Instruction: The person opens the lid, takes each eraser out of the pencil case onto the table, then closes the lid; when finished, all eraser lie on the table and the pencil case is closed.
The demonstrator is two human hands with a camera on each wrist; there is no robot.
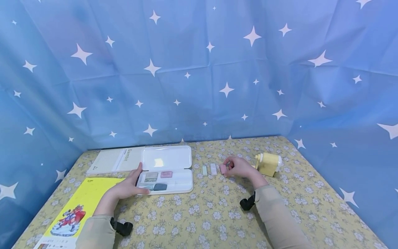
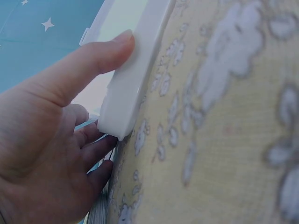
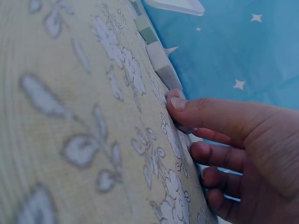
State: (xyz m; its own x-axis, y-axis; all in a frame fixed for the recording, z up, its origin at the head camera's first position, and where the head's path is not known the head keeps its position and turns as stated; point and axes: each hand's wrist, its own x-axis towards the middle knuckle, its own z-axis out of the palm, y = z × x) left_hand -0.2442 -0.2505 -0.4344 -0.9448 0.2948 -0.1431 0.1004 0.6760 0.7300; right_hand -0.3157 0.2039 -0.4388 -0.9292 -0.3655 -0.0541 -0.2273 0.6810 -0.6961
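Observation:
My right hand (image 1: 239, 167) pinches a small pink eraser (image 1: 223, 169) between thumb and fingers, low at the tablecloth. Beside it, to the left, a whitish eraser (image 1: 213, 169) and a pale green eraser (image 1: 204, 170) make a row. My left hand (image 1: 125, 186) holds the left end of an open white pencil case (image 1: 181, 186), thumb (image 2: 122, 46) on its front side and the other fingers around its corner. Inside the case are a pink block (image 1: 166, 174), a grey-green block (image 1: 151, 175) and a dark block (image 1: 160, 187). The raised lid (image 1: 168, 157) lies back behind it.
A yellow crank pencil sharpener (image 1: 268, 164) stands right of my right hand. A pale notebook (image 1: 115, 160) lies behind the left hand, and a yellow booklet (image 1: 84, 197) sits under the left forearm. A blue star-patterned curtain (image 1: 199, 69) rises behind the flowered tablecloth (image 1: 192, 221).

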